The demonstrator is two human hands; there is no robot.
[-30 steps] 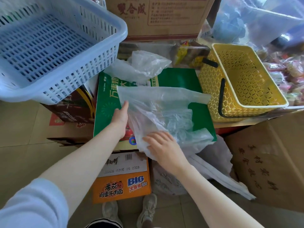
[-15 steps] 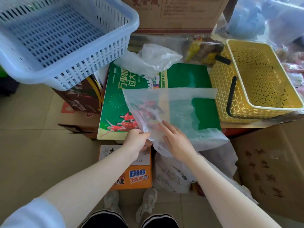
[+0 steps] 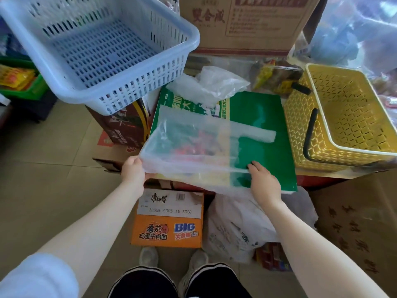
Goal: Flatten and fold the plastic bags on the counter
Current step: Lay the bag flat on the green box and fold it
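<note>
We see a translucent white plastic bag (image 3: 193, 151) spread across the top of a flat green printed carton (image 3: 264, 130), its near edge hanging just past the carton's front edge and one handle strip reaching right over the green surface. The left hand (image 3: 133, 171) grips the bag's near left corner, fingers curled round the film. The right hand (image 3: 265, 181) lies on the bag's near right part with its fingers stretched forward over the plastic; we cannot tell whether the thumb pinches the film underneath. The two hands are well apart, with the bag stretched between them. A second crumpled clear plastic bag (image 3: 210, 87) sits at the far edge of the green carton. A pale blue slotted plastic basket (image 3: 103, 50) stands on boxes to the left, and a yellow lattice basket with a black handle (image 3: 348, 117) sits just beside the carton on the right. Below the carton's front edge is an orange noodle box (image 3: 167, 231), with a white printed bag (image 3: 236, 229) beside it.
</note>
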